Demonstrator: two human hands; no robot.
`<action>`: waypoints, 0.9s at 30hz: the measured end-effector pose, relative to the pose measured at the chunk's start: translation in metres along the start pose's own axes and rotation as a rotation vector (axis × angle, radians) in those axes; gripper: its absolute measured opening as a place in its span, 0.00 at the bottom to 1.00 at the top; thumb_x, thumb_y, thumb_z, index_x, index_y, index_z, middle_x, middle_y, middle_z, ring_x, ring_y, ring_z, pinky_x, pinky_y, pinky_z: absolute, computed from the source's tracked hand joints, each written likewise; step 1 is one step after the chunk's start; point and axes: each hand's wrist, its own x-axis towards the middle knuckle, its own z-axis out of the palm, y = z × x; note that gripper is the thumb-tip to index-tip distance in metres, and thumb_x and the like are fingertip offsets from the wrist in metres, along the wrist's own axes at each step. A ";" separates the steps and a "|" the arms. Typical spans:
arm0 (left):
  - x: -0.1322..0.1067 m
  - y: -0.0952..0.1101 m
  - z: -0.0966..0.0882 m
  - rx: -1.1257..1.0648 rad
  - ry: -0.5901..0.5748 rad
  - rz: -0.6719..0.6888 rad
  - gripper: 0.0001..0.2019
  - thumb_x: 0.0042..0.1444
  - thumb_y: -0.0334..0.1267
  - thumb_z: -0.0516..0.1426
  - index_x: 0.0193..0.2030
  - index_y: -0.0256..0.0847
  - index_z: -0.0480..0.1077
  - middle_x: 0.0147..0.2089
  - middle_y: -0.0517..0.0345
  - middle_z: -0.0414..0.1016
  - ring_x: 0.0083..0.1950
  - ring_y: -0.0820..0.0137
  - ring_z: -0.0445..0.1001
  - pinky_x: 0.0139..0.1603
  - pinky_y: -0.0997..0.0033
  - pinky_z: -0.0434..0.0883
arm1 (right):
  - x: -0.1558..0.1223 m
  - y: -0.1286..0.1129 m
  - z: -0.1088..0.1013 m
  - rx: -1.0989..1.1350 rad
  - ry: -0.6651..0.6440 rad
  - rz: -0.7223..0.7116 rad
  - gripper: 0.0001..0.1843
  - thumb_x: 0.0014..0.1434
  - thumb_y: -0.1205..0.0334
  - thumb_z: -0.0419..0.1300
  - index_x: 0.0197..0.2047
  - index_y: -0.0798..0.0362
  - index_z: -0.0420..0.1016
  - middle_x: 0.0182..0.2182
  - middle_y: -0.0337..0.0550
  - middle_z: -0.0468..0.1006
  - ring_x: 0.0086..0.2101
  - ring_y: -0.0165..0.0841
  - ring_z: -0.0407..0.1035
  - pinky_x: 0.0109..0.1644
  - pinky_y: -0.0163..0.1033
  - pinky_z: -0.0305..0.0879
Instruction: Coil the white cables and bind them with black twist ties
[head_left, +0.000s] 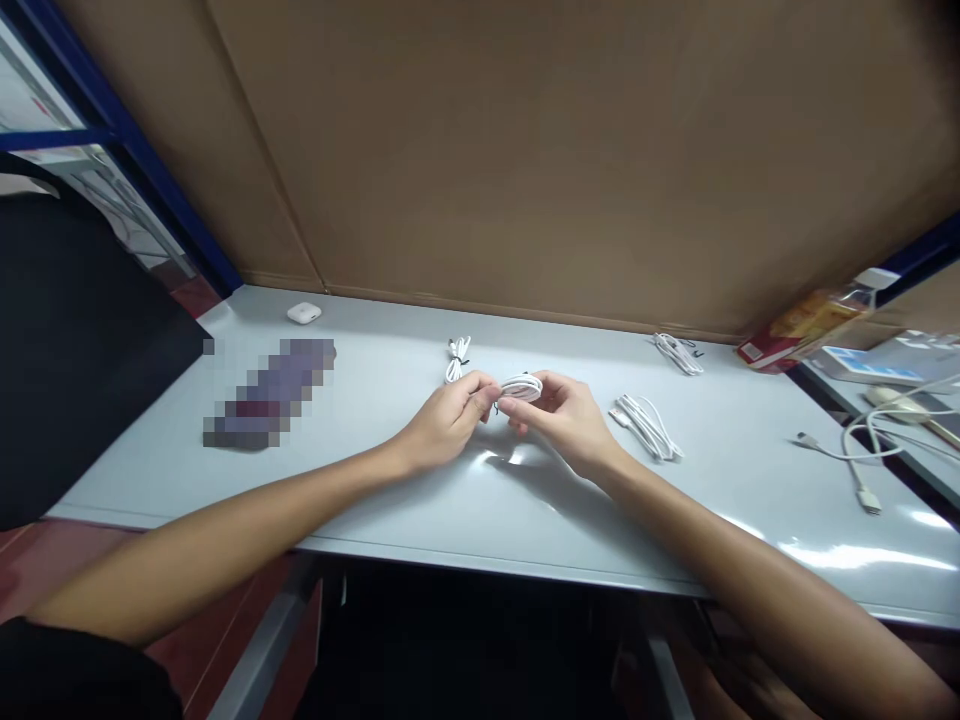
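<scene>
Both hands meet above the middle of the table [420, 500]: the left hand [448, 420] and right hand [562, 415] pinch a coiled white cable [521, 386] between closed fingertips. A bundled cable [646, 425] lies just right of them.

Your left hand [450, 420] and right hand [566, 415] pinch a white coiled cable [521, 387] with a small black tie on it. You have three more white cable bundles: one [457, 358] behind your hands with a black tie, one [646, 427] just right, one [677, 352] farther back. The table [390, 480] is pale grey-blue and glossy. The backboard [540, 150] is plain brown. The small case [304, 313] is white, the packet [806, 325] red and yellow, the frame [135, 160] dark blue.
</scene>
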 end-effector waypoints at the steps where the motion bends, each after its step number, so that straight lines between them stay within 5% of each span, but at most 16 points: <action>1: -0.001 0.000 0.001 -0.010 0.010 0.009 0.18 0.74 0.52 0.47 0.42 0.41 0.67 0.33 0.61 0.68 0.33 0.69 0.66 0.36 0.68 0.62 | 0.000 0.002 0.000 0.022 -0.046 0.021 0.17 0.55 0.48 0.72 0.35 0.53 0.80 0.28 0.40 0.78 0.27 0.31 0.71 0.31 0.38 0.67; 9: -0.003 0.001 0.007 -0.087 0.029 0.056 0.18 0.74 0.54 0.46 0.41 0.43 0.62 0.31 0.62 0.69 0.30 0.70 0.66 0.35 0.68 0.63 | 0.002 0.010 -0.001 0.224 -0.266 0.118 0.16 0.56 0.49 0.72 0.36 0.54 0.82 0.27 0.40 0.78 0.27 0.30 0.69 0.32 0.37 0.68; 13: -0.003 0.001 0.010 -0.092 0.059 -0.016 0.15 0.74 0.52 0.48 0.45 0.43 0.62 0.26 0.66 0.65 0.27 0.72 0.64 0.31 0.71 0.62 | 0.002 0.011 -0.002 0.139 -0.178 0.068 0.15 0.58 0.50 0.69 0.31 0.54 0.80 0.24 0.39 0.77 0.25 0.29 0.68 0.29 0.36 0.65; 19: 0.000 0.001 0.008 -0.174 -0.015 -0.195 0.17 0.74 0.52 0.47 0.60 0.44 0.60 0.25 0.67 0.71 0.21 0.75 0.65 0.24 0.75 0.62 | -0.001 0.009 -0.001 -0.148 -0.053 -0.101 0.12 0.62 0.57 0.64 0.29 0.54 0.80 0.23 0.40 0.78 0.23 0.30 0.68 0.27 0.36 0.62; 24: -0.001 0.002 0.002 -0.251 -0.169 -0.122 0.25 0.67 0.48 0.59 0.66 0.42 0.61 0.39 0.56 0.77 0.35 0.69 0.76 0.34 0.70 0.71 | 0.001 0.007 -0.006 -0.307 0.038 -0.161 0.11 0.62 0.59 0.62 0.29 0.54 0.79 0.26 0.42 0.81 0.25 0.31 0.70 0.28 0.36 0.62; 27: 0.000 0.007 -0.003 -0.135 -0.165 -0.031 0.26 0.66 0.48 0.60 0.67 0.42 0.65 0.43 0.53 0.78 0.41 0.67 0.76 0.40 0.67 0.71 | 0.000 0.008 -0.010 -0.443 0.077 -0.257 0.10 0.62 0.63 0.61 0.29 0.52 0.77 0.26 0.40 0.81 0.26 0.31 0.70 0.30 0.37 0.62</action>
